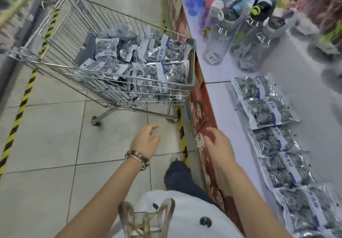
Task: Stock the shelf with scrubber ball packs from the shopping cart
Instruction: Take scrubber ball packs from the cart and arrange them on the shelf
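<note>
A wire shopping cart (192, 42) stands on the tiled floor (55, 126) in the upper left and middle of the frame, its right rim just beside the red printed front (202, 97) of the shelf (222, 108). A loose heap of scrubber ball packs (166, 52) fills its basket, silver coils in clear bags with blue and white labels, lying at all angles. Down the right side of the frame, more of the same packs lie flat on the white shelf in a row (266, 112), each overlapping or touching the next, running from the middle right to the lower right corner. Above that row, in the upper right, clear water bottles (218, 39) with coloured lids stand upright on the shelf. Both hands are in the lower middle of the frame, below the cart and well apart from any pack. The left hand (145, 141), with bracelets (137, 159) at its wrist, hovers over the floor with its grip open, fingers loosely curved and holding nothing. The right hand (218, 145) hangs in front of the shelf's red front, its grip likewise open and empty. Yellow and black tape (18, 112) runs along the floor at the left edge.
</note>
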The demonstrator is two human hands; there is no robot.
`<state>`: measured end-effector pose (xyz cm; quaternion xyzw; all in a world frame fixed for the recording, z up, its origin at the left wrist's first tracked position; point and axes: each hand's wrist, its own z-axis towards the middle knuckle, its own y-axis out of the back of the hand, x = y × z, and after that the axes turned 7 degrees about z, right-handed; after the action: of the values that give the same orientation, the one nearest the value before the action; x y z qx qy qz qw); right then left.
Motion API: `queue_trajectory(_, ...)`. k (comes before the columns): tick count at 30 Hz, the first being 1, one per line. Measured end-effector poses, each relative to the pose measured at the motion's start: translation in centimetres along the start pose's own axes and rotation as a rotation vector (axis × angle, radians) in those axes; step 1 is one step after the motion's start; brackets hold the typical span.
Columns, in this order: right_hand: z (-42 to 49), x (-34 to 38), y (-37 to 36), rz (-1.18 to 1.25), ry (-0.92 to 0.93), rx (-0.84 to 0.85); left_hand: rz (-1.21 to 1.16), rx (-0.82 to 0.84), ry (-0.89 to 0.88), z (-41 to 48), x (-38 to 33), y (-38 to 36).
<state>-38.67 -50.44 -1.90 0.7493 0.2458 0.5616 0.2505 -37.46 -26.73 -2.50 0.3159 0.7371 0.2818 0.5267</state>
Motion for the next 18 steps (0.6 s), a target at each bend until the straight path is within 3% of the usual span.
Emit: queue_trajectory(18, 32.0, 12.8, -1.7, -0.064, 0.141, 0.151, 0.048, -0.044, 0.119, 27.1, -3.2, 8.8)
